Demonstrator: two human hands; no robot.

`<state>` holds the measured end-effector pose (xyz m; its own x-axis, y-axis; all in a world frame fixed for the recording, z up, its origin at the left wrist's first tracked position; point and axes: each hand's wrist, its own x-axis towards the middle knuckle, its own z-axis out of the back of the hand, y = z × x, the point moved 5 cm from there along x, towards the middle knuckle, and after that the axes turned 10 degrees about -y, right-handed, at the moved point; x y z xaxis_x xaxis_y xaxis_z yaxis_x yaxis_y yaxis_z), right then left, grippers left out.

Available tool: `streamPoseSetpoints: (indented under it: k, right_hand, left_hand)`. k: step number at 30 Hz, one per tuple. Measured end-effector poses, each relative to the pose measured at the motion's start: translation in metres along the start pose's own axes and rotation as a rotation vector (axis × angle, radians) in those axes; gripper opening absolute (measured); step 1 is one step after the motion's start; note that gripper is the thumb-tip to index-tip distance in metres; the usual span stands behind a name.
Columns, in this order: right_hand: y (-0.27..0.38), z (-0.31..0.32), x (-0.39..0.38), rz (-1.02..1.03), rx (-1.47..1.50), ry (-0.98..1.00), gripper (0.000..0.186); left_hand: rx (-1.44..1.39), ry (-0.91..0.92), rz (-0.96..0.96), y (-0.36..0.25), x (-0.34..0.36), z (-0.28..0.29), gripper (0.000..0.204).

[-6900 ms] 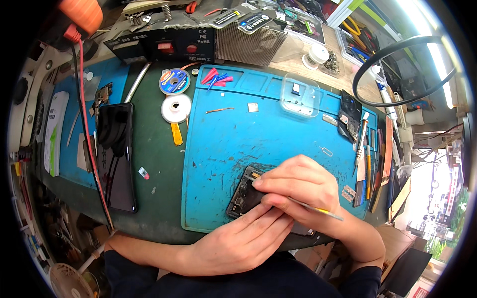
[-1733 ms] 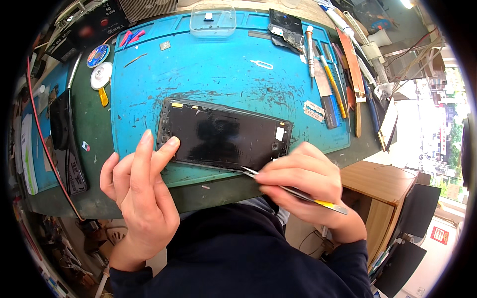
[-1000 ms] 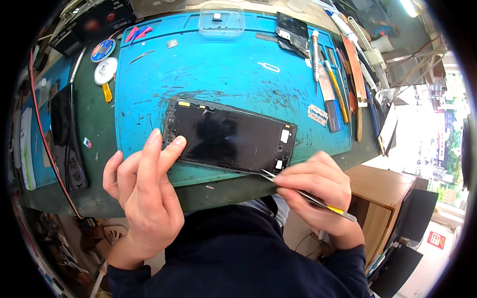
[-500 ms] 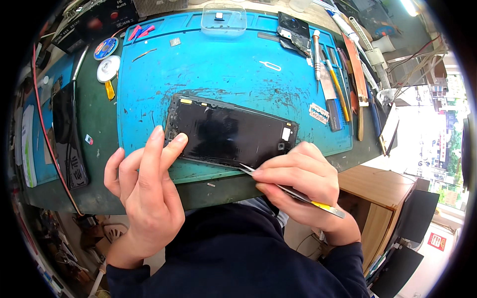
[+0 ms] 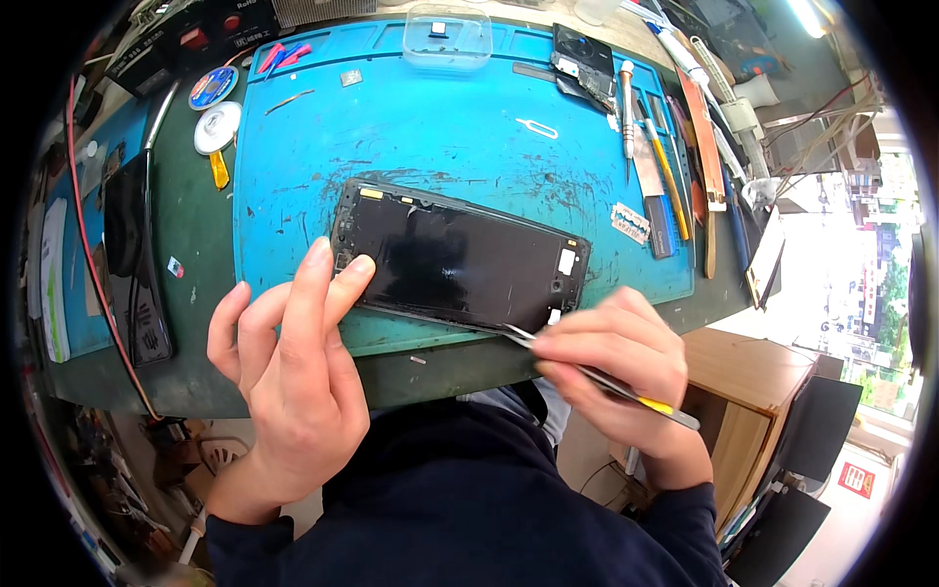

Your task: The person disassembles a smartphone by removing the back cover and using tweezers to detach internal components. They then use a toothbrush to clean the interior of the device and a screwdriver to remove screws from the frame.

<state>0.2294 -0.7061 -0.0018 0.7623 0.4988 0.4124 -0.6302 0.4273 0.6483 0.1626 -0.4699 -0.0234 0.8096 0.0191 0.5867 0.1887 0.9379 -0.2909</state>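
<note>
A black phone frame point(image 5: 460, 259) lies tilted on the blue work mat point(image 5: 421, 127), its long sides running left to right. Yellow and white patches show near its ends. My left hand point(image 5: 303, 357) grips the frame's lower left corner with thumb and forefinger, the other fingers raised apart from it. In my right hand point(image 5: 626, 367) is a pair of metal tweezers point(image 5: 626, 387) with a yellow mark, pinched between thumb and fingers. Their tips meet the near long edge of the frame, toward its right end.
A razor blade point(image 5: 630, 223), screwdriver point(image 5: 627, 117) and SIM pin point(image 5: 537, 128) lie right of and beyond the frame. A clear plastic box point(image 5: 447, 54) stands at the back. Solder spools point(image 5: 217, 127) and a black phone-shaped panel point(image 5: 130, 259) sit at left. A wooden cabinet point(image 5: 748, 367) stands at right.
My right hand and the tweezers have slid right along the frame's near edge. My left hand keeps its hold at the left corner.
</note>
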Motion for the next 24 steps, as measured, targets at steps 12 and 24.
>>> streamPoseSetpoints:
  k: [12, 24]
  right_hand:
    - [0.001, -0.006, 0.005, 0.006, 0.043, -0.013, 0.030]
    - [-0.009, 0.018, -0.016, -0.046, -0.036, 0.009, 0.031]
  left_hand:
    - [0.004, 0.001, -0.005, 0.000, 0.000, 0.000, 0.052]
    - [0.003, -0.006, 0.013, 0.000, -0.002, 0.001, 0.053]
